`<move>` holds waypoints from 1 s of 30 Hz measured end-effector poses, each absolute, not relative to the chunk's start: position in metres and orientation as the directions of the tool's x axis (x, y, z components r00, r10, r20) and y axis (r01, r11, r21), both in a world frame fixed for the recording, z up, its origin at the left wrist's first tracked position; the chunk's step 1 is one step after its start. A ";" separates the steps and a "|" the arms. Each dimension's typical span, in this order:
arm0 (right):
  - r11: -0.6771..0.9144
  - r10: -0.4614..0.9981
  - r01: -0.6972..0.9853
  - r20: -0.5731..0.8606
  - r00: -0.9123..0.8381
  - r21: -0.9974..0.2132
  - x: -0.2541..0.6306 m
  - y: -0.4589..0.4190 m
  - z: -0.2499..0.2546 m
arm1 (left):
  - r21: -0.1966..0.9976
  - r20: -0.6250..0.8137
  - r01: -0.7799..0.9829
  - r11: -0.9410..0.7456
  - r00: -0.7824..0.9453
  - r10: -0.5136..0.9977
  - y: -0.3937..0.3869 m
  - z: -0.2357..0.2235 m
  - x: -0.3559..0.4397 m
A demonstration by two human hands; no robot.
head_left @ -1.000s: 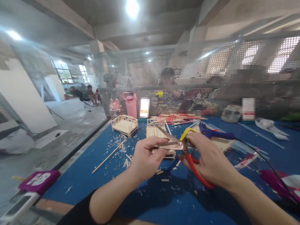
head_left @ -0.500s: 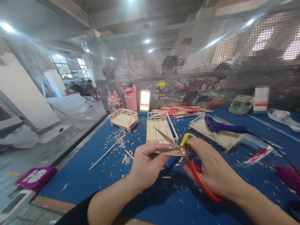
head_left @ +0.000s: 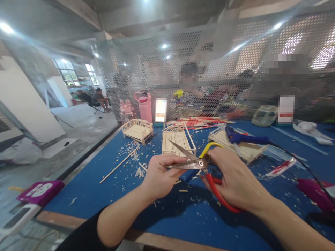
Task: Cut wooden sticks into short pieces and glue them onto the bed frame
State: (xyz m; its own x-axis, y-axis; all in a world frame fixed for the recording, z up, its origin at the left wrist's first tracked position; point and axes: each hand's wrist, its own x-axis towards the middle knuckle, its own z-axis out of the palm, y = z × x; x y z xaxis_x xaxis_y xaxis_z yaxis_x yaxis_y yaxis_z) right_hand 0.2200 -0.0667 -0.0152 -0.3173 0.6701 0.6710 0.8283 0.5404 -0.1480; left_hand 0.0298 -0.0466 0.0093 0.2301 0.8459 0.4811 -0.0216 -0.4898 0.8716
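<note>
Over the surface (head_left: pixel 86 198), our right hand (head_left: pixel 232 172) holds opened scissors (head_left: pixel 201 163).
Whether our left hand (head_left: pixel 159 176) grips anything, we cannot tell; three frames (head_left: pixel 138 131) look built, sticks (head_left: pixel 119 165) lie loose.

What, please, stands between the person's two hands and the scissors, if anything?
Nothing visible. The right hand holds the scissors at the handles, and the left hand is right at the lower blade; whether it pinches something small is unclear.

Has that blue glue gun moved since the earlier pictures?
No: the blue glue gun shows no shift either way against the pale wooden frame beneath it.
</note>
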 end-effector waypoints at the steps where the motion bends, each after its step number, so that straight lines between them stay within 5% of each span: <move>1: 0.541 0.669 0.829 0.671 -0.319 -0.144 0.220 -0.067 -0.015 | 0.872 0.478 -0.015 -0.489 0.234 0.846 -0.046 0.010 0.029; 17: 0.392 0.784 0.899 0.582 -0.217 -0.193 0.216 -0.070 -0.012 | 0.838 0.512 0.036 -0.545 0.298 0.806 -0.048 0.004 0.030; 25: 0.380 0.787 0.753 0.616 0.042 -0.537 0.214 -0.058 -0.025 | 0.910 0.312 0.153 -0.386 0.359 0.880 -0.043 0.009 0.030; 30: 0.340 0.791 0.694 0.592 0.154 -0.635 0.215 -0.055 -0.021 | 0.649 0.133 0.530 -0.545 0.626 0.768 -0.038 0.005 0.012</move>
State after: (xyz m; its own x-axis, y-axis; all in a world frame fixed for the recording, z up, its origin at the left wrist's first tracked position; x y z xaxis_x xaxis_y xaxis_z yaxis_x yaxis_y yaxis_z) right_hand 0.2153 -0.0549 -0.0207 0.1541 0.7910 0.5921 0.6940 0.3399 -0.6346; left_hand 0.0124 -0.0376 0.0051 0.6262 0.7683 0.1331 0.5304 -0.5448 0.6495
